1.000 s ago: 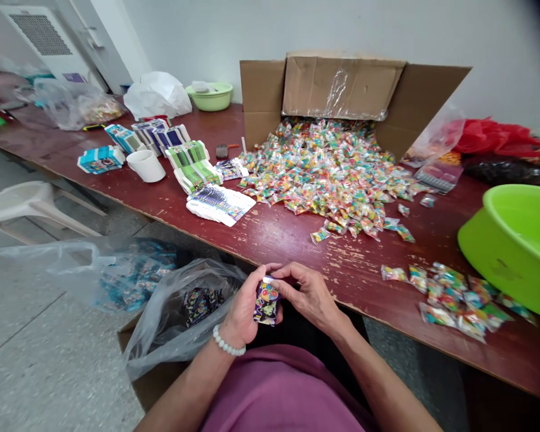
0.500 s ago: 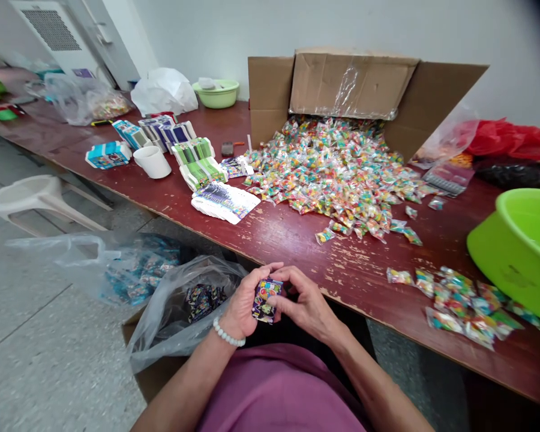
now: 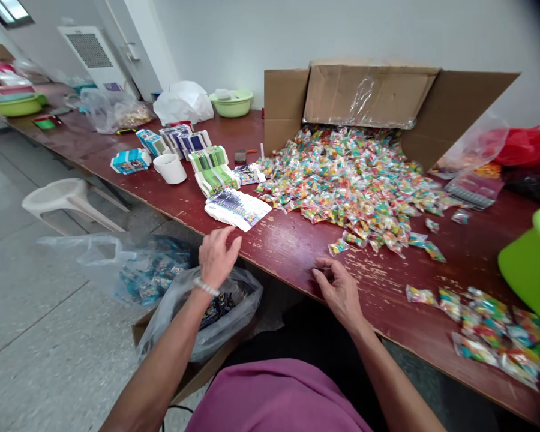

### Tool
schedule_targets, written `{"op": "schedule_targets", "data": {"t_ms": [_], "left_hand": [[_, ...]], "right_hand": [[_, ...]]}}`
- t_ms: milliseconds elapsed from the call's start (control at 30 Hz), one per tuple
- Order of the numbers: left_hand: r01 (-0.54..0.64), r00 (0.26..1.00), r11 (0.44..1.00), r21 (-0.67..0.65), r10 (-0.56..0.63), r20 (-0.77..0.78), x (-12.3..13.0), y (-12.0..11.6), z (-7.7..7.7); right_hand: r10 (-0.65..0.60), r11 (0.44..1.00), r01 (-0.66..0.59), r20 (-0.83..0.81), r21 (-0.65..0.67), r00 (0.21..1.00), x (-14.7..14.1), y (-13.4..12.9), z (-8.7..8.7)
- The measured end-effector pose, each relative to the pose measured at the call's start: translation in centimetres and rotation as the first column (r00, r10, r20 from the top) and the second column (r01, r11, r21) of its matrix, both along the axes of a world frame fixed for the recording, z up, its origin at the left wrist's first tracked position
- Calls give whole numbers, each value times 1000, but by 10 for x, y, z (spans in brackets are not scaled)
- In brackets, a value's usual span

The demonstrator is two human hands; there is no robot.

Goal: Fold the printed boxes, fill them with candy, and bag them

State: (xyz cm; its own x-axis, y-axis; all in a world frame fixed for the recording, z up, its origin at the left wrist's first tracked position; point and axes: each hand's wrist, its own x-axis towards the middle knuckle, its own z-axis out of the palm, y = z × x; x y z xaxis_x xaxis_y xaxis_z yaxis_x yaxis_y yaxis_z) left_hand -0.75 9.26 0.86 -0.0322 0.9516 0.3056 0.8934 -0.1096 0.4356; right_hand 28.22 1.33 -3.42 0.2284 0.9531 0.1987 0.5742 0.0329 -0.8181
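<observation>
Your left hand (image 3: 218, 258), thumb spread from fingers, is just beside the fanned flat cartons (image 3: 238, 209) near the front edge of the table (image 3: 290, 246). Your right hand (image 3: 339, 291) is at that edge too, fingers curled, thumb near index; can't tell if it's pinching anything. Wrapped candies (image 3: 346, 186) heap in front of the cardboard box (image 3: 369, 96). Dark packets (image 3: 222, 306) sit in the clear bag (image 3: 247, 294), below.

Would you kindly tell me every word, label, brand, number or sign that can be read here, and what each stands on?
No text is readable.
Flat white-and-purple cartons: printing too blurred.
Blue boxes: printing too small.
Dark packets: printing too small.
Purple label on the vented unit: too small to make out.
</observation>
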Motion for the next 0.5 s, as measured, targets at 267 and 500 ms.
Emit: {"op": "schedule_targets", "data": {"t_ms": [267, 500], "left_hand": [[-91, 985, 986, -142, 69, -156, 42, 92, 0], [-35, 961, 982, -185, 84, 264, 38, 82, 7]], "right_hand": [[23, 998, -26, 56, 55, 998, -1, -5, -6], [9, 1000, -8, -43, 16, 999, -1, -2, -3]]}}
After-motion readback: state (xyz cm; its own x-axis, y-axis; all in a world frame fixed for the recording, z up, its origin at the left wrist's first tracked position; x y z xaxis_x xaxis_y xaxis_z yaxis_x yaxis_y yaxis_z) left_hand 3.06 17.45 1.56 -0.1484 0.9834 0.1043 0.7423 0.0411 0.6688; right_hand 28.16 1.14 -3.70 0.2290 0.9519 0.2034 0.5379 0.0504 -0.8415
